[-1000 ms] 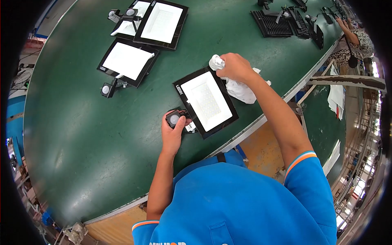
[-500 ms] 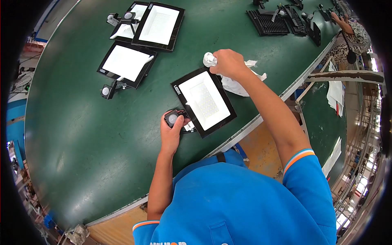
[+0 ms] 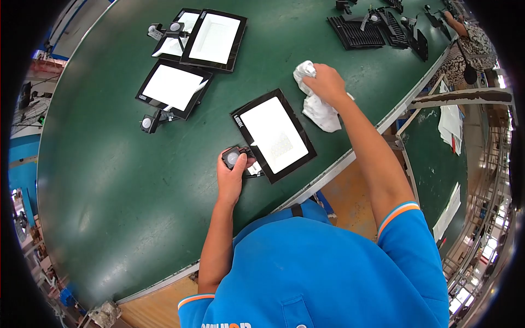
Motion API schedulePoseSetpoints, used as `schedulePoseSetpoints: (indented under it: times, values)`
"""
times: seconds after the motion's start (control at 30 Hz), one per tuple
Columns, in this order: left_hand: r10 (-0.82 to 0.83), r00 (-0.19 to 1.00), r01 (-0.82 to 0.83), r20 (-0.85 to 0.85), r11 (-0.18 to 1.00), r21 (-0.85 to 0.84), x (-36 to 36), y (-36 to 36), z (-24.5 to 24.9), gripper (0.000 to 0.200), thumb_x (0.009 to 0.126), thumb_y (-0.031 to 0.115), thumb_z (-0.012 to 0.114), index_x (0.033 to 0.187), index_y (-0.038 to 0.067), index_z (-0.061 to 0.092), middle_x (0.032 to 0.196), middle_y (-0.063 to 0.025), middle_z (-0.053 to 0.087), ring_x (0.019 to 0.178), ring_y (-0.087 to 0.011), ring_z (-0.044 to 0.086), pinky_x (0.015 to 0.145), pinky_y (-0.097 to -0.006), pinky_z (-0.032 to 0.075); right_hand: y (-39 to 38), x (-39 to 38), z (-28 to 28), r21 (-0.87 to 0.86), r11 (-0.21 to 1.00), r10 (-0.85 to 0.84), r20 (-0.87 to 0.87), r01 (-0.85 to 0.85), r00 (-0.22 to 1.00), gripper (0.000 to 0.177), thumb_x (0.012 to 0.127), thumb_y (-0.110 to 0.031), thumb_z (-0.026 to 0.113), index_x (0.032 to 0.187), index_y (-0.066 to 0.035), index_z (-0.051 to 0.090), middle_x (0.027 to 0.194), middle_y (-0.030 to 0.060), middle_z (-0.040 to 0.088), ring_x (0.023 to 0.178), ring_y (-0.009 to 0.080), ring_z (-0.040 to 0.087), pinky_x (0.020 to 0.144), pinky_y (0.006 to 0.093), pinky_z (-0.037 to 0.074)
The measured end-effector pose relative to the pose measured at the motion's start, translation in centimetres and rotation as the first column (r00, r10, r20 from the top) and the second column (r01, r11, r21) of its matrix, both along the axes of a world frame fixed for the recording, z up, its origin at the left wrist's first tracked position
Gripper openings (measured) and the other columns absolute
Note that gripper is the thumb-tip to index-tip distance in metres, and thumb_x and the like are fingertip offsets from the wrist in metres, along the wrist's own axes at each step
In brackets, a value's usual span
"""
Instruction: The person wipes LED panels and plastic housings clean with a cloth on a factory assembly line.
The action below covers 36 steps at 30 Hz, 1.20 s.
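A black-framed floodlight (image 3: 276, 134) lies face up on the green table, near its front edge. At its left side, my left hand (image 3: 232, 174) grips the light's small black motion sensor (image 3: 233, 158), thumb across it. My right hand (image 3: 327, 85) is closed on a crumpled white cloth (image 3: 321, 113), which hangs down onto the table just right of the floodlight. The cloth and the light are apart. Part of the sensor's bracket is hidden behind my left fingers.
Several more floodlights (image 3: 174, 86) with sensors lie at the upper left, two overlapping. Black finned housings (image 3: 356, 33) sit at the far right end. Another person's arm (image 3: 458, 25) reaches in there. A metal rail (image 3: 462, 100) and papers (image 3: 449, 128) are to the right.
My right hand has moved right with the cloth, away from the floodlight's upper corner. My left hand stays on the sensor, and the light is nearly unmoved.
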<state>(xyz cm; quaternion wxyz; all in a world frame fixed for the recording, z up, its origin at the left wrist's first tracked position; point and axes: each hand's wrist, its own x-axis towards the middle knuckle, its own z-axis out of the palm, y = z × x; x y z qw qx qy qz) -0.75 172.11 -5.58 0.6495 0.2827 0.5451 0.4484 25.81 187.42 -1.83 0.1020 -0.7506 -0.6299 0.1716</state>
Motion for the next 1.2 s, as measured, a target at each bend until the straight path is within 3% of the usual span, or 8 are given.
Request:
schedulePoseSetpoints:
  times: [0.4,0.6,0.67,0.7,0.87,0.93,1.13,1.2]
  values:
    - [-0.001,1.0,0.001,0.012,1.0,0.012,0.0,-0.1,-0.2,0.03,0.088,0.014,0.055,0.11,-0.001,0.042,0.102,-0.013,0.055,0.084,-0.0207,0.06,0.081,-0.0359,0.051,0.3,-0.7,-0.1,0.174,0.979,0.175,-0.455,-0.106,0.873,0.032,0.071,-0.01,0.059,0.102,-0.006,0.059,0.098,0.0151,0.062,0.089,0.0322,0.059,0.076,0.0364,0.046]
    - [0.05,0.998,-0.051,0.031,0.999,0.015,0.0,-0.4,-0.6,0.031,0.087,0.012,0.059,0.109,-0.001,0.041,0.096,-0.0109,0.058,0.081,-0.0205,0.062,0.076,-0.0326,0.052,-10.4,-8.9,-2.7,0.436,0.794,0.546,-0.204,-0.424,0.813,0.02,0.064,-0.003,0.058,0.083,-0.008,0.061,0.082,0.0084,0.056,0.084,0.0282,0.054,0.073,0.0386,0.045]
    - [-0.013,0.964,0.04,-0.267,0.995,0.094,-0.3,-0.4,-1.4,0.03,0.087,0.012,0.058,0.108,-0.001,0.042,0.096,-0.011,0.058,0.08,-0.0203,0.062,0.075,-0.0319,0.051,-16.8,-12.0,-0.8,0.454,0.688,0.694,-0.185,-0.566,0.695,0.007,0.067,-0.009,0.057,0.074,-0.009,0.059,0.078,0.0076,0.054,0.078,0.0259,0.054,0.064,0.0371,0.046]
    - [0.05,0.997,-0.051,0.052,0.998,0.021,0.2,-0.3,-0.5,0.03,0.087,0.013,0.059,0.108,0.0,0.042,0.096,-0.011,0.058,0.079,-0.0195,0.063,0.075,-0.0309,0.051,-18.8,-12.6,-0.5,0.384,0.65,0.743,-0.139,-0.656,0.655,0.004,0.069,-0.013,0.057,0.07,-0.01,0.058,0.076,0.0064,0.053,0.076,0.0248,0.054,0.06,0.0351,0.047]
    - [-0.007,1.0,0.007,-0.017,1.0,0.03,0.0,0.2,-0.3,0.026,0.088,0.012,0.055,0.107,0.0,0.044,0.096,-0.0111,0.056,0.083,-0.0197,0.06,0.078,-0.0342,0.051,-21.3,-7.1,-0.5,0.221,0.772,0.62,-0.472,-0.596,0.627,0.025,0.059,-0.007,0.064,0.083,-0.011,0.06,0.082,0.0065,0.055,0.082,0.0278,0.055,0.068,0.0398,0.046]
    - [0.009,1.0,-0.01,0.018,0.999,0.043,0.0,0.0,-0.4,0.026,0.088,0.013,0.055,0.107,0.0,0.044,0.096,-0.0116,0.056,0.082,-0.0206,0.06,0.079,-0.0347,0.052,-22.1,-2.8,0.4,-0.1,0.823,0.434,-0.523,-0.559,0.734,0.03,0.059,-0.003,0.064,0.088,-0.01,0.061,0.088,0.0089,0.057,0.086,0.0294,0.056,0.074,0.0398,0.046]
    - [0.011,1.0,-0.011,-0.003,0.999,0.042,0.0,0.1,-0.3,0.03,0.087,0.014,0.058,0.107,-0.002,0.042,0.095,-0.0123,0.058,0.082,-0.0215,0.063,0.077,-0.0321,0.052,-16.8,-0.7,5.4,0.203,0.977,0.064,-0.585,0.069,0.808,0.038,0.062,0.007,0.059,0.098,-0.005,0.057,0.098,0.0133,0.056,0.09,0.0307,0.057,0.081,0.0354,0.046]
    - [0.015,1.0,-0.014,-0.012,1.0,0.024,0.0,0.1,-0.2,0.03,0.087,0.014,0.058,0.107,-0.002,0.042,0.095,-0.0124,0.058,0.082,-0.0215,0.063,0.076,-0.0321,0.052,-15.8,-4.4,5.3,0.442,0.891,0.289,-0.374,-0.104,0.881,0.041,0.063,0.006,0.057,0.102,-0.006,0.055,0.101,0.0134,0.055,0.095,0.0317,0.054,0.083,0.0372,0.044]
